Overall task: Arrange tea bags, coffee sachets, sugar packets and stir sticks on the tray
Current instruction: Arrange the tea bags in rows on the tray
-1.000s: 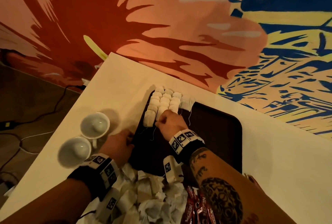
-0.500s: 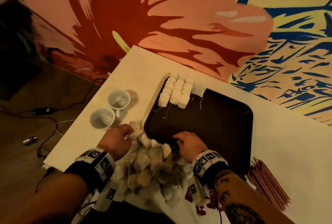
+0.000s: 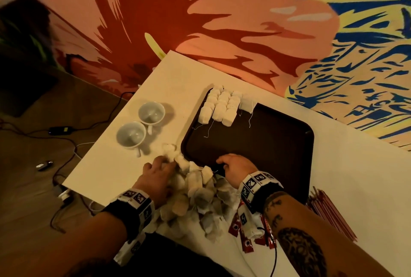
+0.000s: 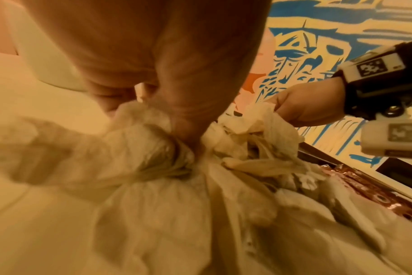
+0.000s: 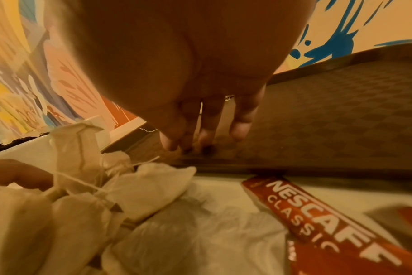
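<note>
Looks like a café or hospitality corner, not a home kitchen. Big painted mural (image 3: 222, 21) in red, orange, blue and yellow covering the wall behind a white table (image 3: 355, 187). Dark serving tray (image 3: 255, 141), two white cups (image 3: 142, 125), bulk tea bags (image 3: 195, 196), Nescafé sachets (image 5: 322, 215), red stir sticks (image 3: 331, 214). Cables (image 3: 66, 139) trailing on wood floor.

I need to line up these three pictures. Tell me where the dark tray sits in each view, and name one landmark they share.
Head: dark tray at centre right, on the white table.
Left wrist: only a thin strip of its rim at right.
Right wrist: its checkered floor fills the right half.
Shared landmark: the loose tea bag pile at its near edge.
</note>
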`<action>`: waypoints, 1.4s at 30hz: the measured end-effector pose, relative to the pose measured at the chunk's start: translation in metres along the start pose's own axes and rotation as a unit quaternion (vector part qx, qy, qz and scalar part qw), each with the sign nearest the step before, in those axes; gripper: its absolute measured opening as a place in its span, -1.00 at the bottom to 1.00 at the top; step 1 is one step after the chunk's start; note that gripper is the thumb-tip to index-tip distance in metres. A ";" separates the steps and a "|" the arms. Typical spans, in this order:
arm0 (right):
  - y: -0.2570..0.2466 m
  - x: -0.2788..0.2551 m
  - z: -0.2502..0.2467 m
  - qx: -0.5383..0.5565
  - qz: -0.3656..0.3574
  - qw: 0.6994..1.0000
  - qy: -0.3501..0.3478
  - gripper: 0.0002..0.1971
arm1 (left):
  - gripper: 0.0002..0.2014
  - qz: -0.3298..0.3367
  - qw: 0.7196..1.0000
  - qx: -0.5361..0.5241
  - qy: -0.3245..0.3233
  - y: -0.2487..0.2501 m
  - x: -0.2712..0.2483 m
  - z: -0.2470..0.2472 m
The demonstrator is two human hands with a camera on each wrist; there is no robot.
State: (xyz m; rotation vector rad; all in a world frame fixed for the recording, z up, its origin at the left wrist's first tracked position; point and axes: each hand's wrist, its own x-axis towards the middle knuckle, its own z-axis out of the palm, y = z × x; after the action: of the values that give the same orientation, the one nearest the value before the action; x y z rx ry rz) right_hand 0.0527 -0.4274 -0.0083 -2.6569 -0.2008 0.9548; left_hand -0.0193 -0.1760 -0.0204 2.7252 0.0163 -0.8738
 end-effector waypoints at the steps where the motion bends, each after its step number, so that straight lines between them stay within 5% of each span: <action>1: 0.001 0.001 0.000 0.000 0.000 1.000 -0.001 -0.51 | -0.30 0.004 1.000 -0.015 0.006 -0.002 0.004 -0.001; 13: 0.009 0.001 -0.003 0.044 0.007 0.999 0.009 -0.57 | -0.94 0.016 0.970 -0.231 0.076 0.013 0.022 -0.049; 15: 0.009 0.000 -0.006 0.073 0.000 0.997 0.001 -0.58 | -0.82 0.034 0.956 -0.287 0.058 0.017 0.018 -0.061; 17: 0.008 -0.001 -0.009 0.099 -0.002 0.995 0.004 -0.59 | -0.76 0.036 0.922 -0.385 0.039 0.025 0.012 -0.071; 22: 0.001 -0.007 -0.026 0.187 -0.017 0.982 0.037 -0.58 | -0.91 0.007 0.758 -0.651 -0.021 0.039 0.005 -0.079; 27: -0.028 -0.029 -0.054 0.313 -0.083 0.944 0.067 -0.80 | -0.95 -0.040 0.692 -0.720 -0.007 0.063 0.011 -0.082; 30: -0.049 -0.040 -0.056 0.351 -0.088 0.931 0.044 -0.72 | -0.91 -0.033 0.677 -0.735 0.031 0.078 0.018 -0.081; 37: -0.054 -0.027 -0.041 0.373 -0.047 0.924 0.065 -0.78 | -0.69 -0.031 0.630 -0.776 0.000 0.091 0.024 -0.083; 42: -0.045 -0.025 -0.039 0.367 -0.067 0.928 0.021 -0.82 | -0.66 -0.027 0.640 -0.767 -0.025 0.089 0.029 -0.085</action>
State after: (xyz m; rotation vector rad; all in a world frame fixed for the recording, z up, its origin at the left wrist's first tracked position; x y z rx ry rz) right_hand 0.0576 -0.4000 0.0505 -1.9419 -0.0027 0.7346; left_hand 0.0609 -0.2407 0.0519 1.0466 0.5519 -0.4641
